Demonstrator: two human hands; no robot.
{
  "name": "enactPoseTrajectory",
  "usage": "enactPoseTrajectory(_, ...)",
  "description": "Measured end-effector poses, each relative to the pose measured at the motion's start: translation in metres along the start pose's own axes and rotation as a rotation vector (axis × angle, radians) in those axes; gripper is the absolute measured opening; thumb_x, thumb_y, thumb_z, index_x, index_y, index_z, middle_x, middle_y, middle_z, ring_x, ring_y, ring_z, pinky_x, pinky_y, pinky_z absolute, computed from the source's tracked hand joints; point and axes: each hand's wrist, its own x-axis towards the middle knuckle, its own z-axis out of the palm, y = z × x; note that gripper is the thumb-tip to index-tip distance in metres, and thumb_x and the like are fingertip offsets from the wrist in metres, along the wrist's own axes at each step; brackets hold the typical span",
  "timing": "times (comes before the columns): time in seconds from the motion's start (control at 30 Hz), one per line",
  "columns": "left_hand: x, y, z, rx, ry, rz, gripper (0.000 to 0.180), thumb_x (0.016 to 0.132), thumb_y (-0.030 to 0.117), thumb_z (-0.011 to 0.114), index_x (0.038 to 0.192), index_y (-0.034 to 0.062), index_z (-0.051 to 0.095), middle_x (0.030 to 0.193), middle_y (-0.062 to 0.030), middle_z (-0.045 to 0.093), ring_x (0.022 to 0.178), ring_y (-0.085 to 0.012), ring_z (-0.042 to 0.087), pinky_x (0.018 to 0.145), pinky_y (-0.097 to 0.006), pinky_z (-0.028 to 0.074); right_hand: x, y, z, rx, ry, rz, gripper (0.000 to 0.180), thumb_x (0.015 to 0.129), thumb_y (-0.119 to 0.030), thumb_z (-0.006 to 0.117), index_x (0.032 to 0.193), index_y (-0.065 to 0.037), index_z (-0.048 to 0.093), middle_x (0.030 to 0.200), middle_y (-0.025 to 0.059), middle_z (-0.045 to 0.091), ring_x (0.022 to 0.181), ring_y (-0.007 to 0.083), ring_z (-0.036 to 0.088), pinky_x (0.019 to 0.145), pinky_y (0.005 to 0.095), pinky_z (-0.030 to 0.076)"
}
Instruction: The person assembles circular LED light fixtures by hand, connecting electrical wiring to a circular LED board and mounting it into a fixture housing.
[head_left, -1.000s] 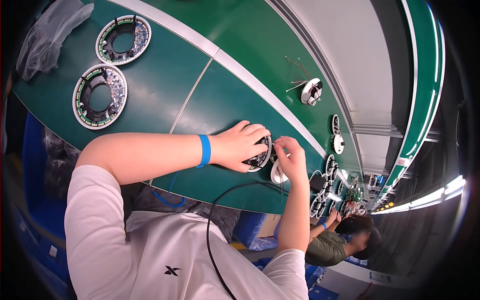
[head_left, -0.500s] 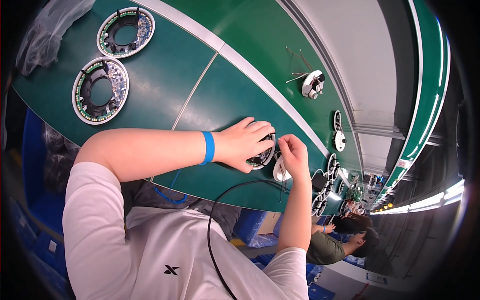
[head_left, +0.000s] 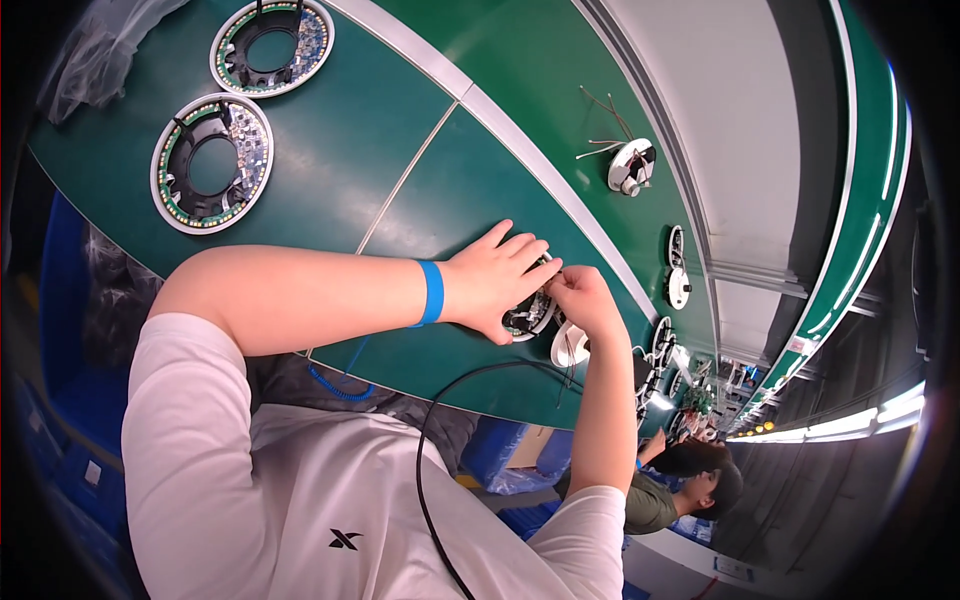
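A: What differs from half a second ago?

B: Little. The left hand [head_left: 497, 280] still lies over the small round part [head_left: 528, 316] at mid-frame, and the right hand [head_left: 578, 298] still meets it from the right. The whole scene sits a touch lower and further right in the frame, so the two ring boards at the upper left show more fully.

A: And the fingers?

B: The left fingers are spread and curved over the round part, pressing it onto the green table [head_left: 420, 120]. The right fingertips are pinched together at the part's upper edge, against the left fingertips. What they pinch is too small to make out.

A: What is hidden?

B: Most of the round part lies under the left palm; only its lower right rim, dark with bits of circuit, shows. A white cup-shaped piece [head_left: 570, 345] sits just beside it, partly behind the right wrist.

A: Anything else?

B: A blue wristband [head_left: 432, 292] on the left wrist and a black cable [head_left: 440, 420] looping below the table edge. One ring board [head_left: 211, 163] is whole, the other [head_left: 272, 45] is cut by the top edge. A white round unit with wires [head_left: 630, 165] lies at the upper right. Another person [head_left: 690, 485] at the lower right is small and blurred.
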Motion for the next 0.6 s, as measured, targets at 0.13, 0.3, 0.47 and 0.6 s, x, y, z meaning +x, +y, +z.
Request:
enactPoseTrajectory(0.13,-0.001,0.001,0.003,0.009,0.006,0.007,0.115,0.065,0.056,0.087,0.154,0.0005,0.04,0.147,-0.0226,0.046,0.141,-0.0378,0.042,0.121,-0.06,0.028,0.001,0.0,0.0,0.01,-0.028,0.044,0.015,0.086,-0.009,0.067,0.078,0.004,0.067,0.063,0.0058,0.063,0.061,0.0122,0.057,0.057,0.0323,0.046)
enactPoseTrajectory(0.3,-0.001,0.0,0.004,0.01,0.013,0.007,0.114,0.065,0.056,0.087,0.153,0.0004,0.042,0.146,-0.022,0.047,0.138,-0.0374,0.045,0.121,-0.059,0.028,0.005,0.007,-0.001,0.062,-0.037,0.031,0.014,0.085,-0.009,0.067,0.081,0.004,0.07,0.065,0.0035,0.063,0.062,0.0096,0.056,0.056,0.03,0.044)
enactPoseTrajectory(0.47,0.0,0.0,0.004,0.024,0.002,0.006,0.112,0.066,0.057,0.086,0.153,0.0012,0.043,0.145,-0.0212,0.048,0.135,-0.0367,0.047,0.12,-0.059,0.029,0.005,-0.003,-0.004,0.083,-0.051,0.063,0.016,0.089,-0.01,0.067,0.085,0.004,0.073,0.067,0.0024,0.065,0.063,0.009,0.056,0.057,0.0298,0.045)
enactPoseTrajectory(0.6,0.0,0.002,0.004,0.03,0.003,-0.002,0.111,0.066,0.057,0.086,0.152,0.0015,0.045,0.145,-0.0205,0.048,0.134,-0.0362,0.048,0.12,-0.059,0.029,0.008,0.001,-0.007,0.086,-0.095,0.065,0.016,0.09,-0.01,0.067,0.085,0.004,0.073,0.068,0.0017,0.066,0.063,0.0085,0.056,0.058,0.0295,0.045)
